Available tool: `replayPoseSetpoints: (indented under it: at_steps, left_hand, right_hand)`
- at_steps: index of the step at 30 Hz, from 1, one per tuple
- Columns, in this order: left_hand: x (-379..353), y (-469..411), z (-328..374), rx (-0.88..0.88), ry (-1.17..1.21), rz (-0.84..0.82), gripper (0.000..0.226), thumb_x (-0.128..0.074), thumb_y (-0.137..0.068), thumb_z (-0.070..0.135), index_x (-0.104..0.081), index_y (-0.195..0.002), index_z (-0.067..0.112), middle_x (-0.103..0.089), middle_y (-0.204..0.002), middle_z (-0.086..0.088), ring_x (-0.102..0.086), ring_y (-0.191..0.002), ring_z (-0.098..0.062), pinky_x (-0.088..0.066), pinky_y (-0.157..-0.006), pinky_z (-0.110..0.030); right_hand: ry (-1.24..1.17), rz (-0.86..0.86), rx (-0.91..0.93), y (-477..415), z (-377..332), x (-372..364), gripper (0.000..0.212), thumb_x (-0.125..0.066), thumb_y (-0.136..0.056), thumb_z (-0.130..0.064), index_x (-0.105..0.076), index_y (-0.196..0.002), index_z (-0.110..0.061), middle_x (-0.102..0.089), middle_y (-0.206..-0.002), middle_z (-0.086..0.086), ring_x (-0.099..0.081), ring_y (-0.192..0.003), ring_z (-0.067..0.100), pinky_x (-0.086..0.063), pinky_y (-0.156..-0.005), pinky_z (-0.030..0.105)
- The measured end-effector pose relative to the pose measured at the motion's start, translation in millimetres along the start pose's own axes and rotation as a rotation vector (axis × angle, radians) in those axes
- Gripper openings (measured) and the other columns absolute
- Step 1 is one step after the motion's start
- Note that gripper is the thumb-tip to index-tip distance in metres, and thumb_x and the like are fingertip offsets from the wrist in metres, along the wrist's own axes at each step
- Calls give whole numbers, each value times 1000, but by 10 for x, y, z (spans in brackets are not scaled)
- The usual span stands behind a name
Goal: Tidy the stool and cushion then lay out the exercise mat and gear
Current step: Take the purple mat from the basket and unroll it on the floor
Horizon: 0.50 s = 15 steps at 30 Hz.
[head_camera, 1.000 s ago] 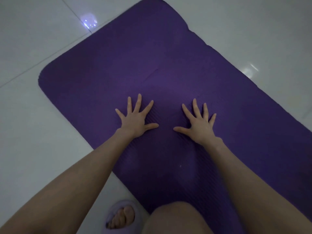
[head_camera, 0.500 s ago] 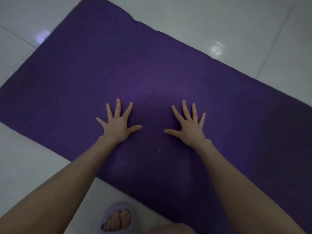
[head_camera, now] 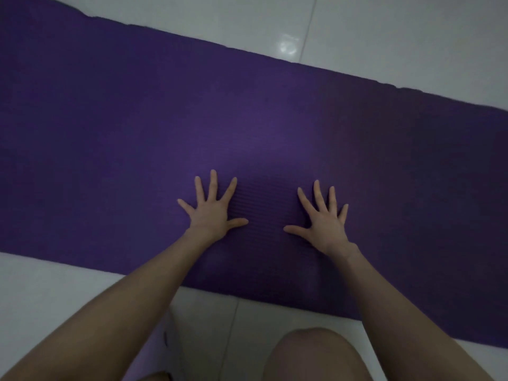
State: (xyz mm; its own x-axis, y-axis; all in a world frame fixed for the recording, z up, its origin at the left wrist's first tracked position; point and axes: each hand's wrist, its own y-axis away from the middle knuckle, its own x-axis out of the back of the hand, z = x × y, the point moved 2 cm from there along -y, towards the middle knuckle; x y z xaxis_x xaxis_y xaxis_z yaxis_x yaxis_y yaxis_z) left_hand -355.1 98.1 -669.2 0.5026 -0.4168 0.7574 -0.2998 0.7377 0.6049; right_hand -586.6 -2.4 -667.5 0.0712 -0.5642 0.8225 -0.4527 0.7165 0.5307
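Note:
A purple ribbed exercise mat (head_camera: 115, 127) lies unrolled and flat on the tiled floor, running across the whole view from left to right. My left hand (head_camera: 213, 209) presses flat on the mat with its fingers spread wide. My right hand (head_camera: 323, 221) presses flat beside it, a short gap apart, fingers also spread. Both hands sit near the mat's near edge. Neither holds anything. No stool, cushion or other gear shows in the view.
Pale glossy floor tiles (head_camera: 384, 31) lie beyond the mat's far edge and in front of its near edge. My bare knee (head_camera: 313, 356) is at the bottom, just off the mat.
The view has swung so the mat now runs crosswise and its rounded end has left the frame. My hands stay spread and pressed on the mat. The slippered foot is no longer in view.

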Motion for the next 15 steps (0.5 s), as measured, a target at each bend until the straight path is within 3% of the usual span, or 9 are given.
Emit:
replayPoseSetpoints:
  at_steps: [4,9,15]
  left_hand:
    - [-2,-28,-41,36,-1,16,101,-58,-71,71,10,-143,52,30,-154,3,27,-140,-34,-3,-99,-77]
    - [115,163,112,120,-38,-65,101,-63,-73,64,5,-146,48,23,-157,2,18,-143,-35,-11,-102,-77]
    - [-364,438,822,99,53,-48,106,-58,-66,77,9,-144,50,30,-155,3,25,-141,-35,-1,-99,-77]
  right_hand:
    - [5,32,32,-20,-15,-71,94,-43,-77,-78,6,-149,-42,27,-156,-4,26,-141,34,10,-106,67]
    - [-52,-109,74,187,44,-17,92,-45,-83,-70,9,-150,-36,30,-155,0,29,-140,35,9,-106,70]
    - [-130,-67,-120,460,947,45,105,-46,-70,-82,15,-146,-43,38,-151,-2,34,-137,37,11,-103,70]
